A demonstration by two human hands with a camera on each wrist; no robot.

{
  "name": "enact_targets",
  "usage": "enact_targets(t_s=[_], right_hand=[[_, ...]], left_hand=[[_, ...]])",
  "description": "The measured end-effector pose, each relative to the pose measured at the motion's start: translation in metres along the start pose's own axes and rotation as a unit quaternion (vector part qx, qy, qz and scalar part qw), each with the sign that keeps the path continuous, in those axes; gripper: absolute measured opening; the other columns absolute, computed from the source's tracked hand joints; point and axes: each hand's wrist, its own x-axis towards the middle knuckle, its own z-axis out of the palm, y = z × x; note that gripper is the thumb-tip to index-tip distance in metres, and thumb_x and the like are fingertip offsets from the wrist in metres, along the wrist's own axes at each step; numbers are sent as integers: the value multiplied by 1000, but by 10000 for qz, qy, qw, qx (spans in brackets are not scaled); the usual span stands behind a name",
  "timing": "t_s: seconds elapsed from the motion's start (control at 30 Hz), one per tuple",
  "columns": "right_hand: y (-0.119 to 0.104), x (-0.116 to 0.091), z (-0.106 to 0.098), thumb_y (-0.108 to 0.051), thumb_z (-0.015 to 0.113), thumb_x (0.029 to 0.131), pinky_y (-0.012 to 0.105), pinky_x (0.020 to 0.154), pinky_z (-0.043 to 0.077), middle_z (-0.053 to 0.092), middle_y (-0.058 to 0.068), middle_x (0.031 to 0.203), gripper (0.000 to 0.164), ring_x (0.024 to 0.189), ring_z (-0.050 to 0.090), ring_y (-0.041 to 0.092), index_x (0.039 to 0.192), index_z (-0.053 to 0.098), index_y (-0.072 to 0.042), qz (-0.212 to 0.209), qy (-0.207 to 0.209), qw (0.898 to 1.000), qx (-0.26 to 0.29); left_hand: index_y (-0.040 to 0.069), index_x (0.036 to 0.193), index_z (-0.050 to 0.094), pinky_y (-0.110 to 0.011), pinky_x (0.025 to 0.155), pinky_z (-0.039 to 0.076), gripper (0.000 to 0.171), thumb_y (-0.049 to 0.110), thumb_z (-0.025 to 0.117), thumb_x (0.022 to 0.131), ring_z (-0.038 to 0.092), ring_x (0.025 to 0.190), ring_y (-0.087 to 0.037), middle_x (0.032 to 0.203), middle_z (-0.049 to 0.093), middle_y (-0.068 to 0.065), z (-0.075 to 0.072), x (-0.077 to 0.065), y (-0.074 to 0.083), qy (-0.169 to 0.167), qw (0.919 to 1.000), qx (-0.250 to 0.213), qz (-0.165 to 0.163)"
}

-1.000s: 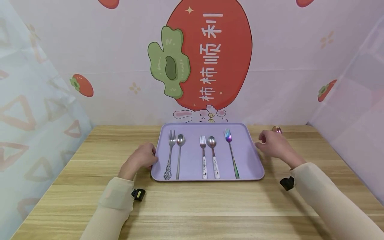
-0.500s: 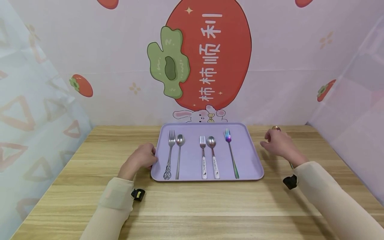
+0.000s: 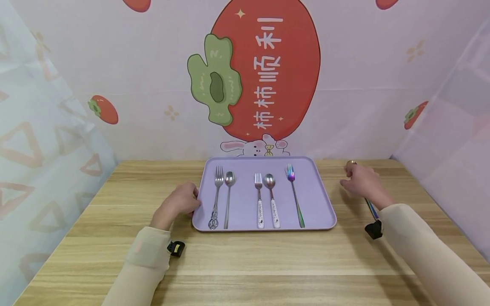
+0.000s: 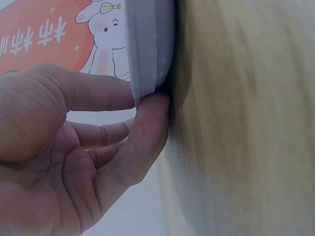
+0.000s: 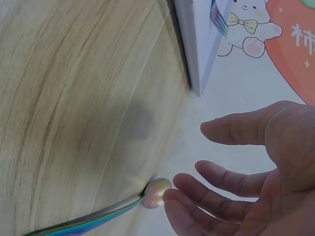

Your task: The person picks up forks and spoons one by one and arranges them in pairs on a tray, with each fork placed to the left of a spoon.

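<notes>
My left hand (image 3: 180, 199) pinches the left rim of a lilac tray (image 3: 245, 204); in the left wrist view, thumb and a finger meet at the tray's edge (image 4: 152, 49). My right hand (image 3: 365, 185), holding nothing, hovers over a rainbow-coloured spoon (image 5: 157, 192) on the table right of the tray. In the right wrist view its fingers (image 5: 211, 196) are loosely bent and spread from the thumb, near the spoon's bowl. From the head view, the hand hides the spoon's middle. A rainbow-coloured fork (image 3: 292, 178) lies on the tray's right side.
Also on the tray are an ornate silver fork (image 3: 217, 191), a long silver spoon (image 3: 229, 191), and a white-handled fork (image 3: 260, 204) and spoon (image 3: 273, 195). The wooden table (image 3: 260, 259) meets a printed backdrop (image 3: 153, 63) behind.
My right hand has moved right, away from the tray's right edge and over the spoon, whose handle now shows below the hand. The left hand and tray hold still.
</notes>
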Motion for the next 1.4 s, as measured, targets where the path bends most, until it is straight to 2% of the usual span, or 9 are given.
enact_targets(t_s=[0.17, 0.37, 0.6, 0.7, 0.97, 1.4], right_hand=[[4, 0, 0, -19, 61, 90, 34, 57, 32, 51, 15, 83, 21, 66, 43, 26, 93, 48, -4, 125, -90, 9999, 4], [12, 0, -1, -19, 61, 88, 36, 55, 36, 48, 13, 74, 22, 67, 48, 32, 93, 43, -8, 205, -178, 9996, -103], [19, 2, -1, -20, 60, 88, 39, 57, 41, 50, 18, 76, 19, 70, 50, 34, 92, 50, -4, 506, -287, 9983, -103], [21, 4, -1, -20, 59, 87, 38, 56, 41, 48, 16, 74, 21, 69, 49, 33, 84, 51, -1, 651, -341, 9972, -112], [27, 3, -1, -18, 58, 81, 34, 53, 36, 42, 10, 70, 21, 64, 44, 25, 69, 42, -10, 764, -558, 9955, -73], [34, 4, -4, -23, 58, 83, 34, 53, 38, 41, 6, 67, 24, 62, 44, 22, 71, 43, -9, 1051, -980, 9896, -94]], left_hand=[[-13, 101, 58, -33, 57, 59, 16, -4, 59, 88, 67, 66, -24, 89, 63, -22, 1, 0, -1, 2, 10000, -36, 18], [-12, 103, 58, -33, 57, 59, 17, -3, 59, 89, 67, 67, -24, 90, 63, -22, 2, 2, -1, -11, 10000, -71, -47], [-12, 101, 58, -33, 57, 59, 16, -4, 59, 87, 67, 65, -24, 89, 63, -21, 2, 1, -2, 25, 10000, -72, -14], [-12, 100, 58, -33, 56, 59, 16, -4, 59, 86, 68, 64, -24, 88, 63, -22, 1, 1, -2, 40, 10000, -62, 9], [-9, 92, 61, -32, 55, 58, 12, -4, 58, 82, 66, 62, -22, 81, 64, -16, 2, 3, -4, 154, 9998, 63, 89], [-10, 95, 59, -32, 55, 57, 13, -4, 59, 83, 66, 62, -22, 82, 64, -18, 2, 2, -3, 137, 9999, 38, 72]])
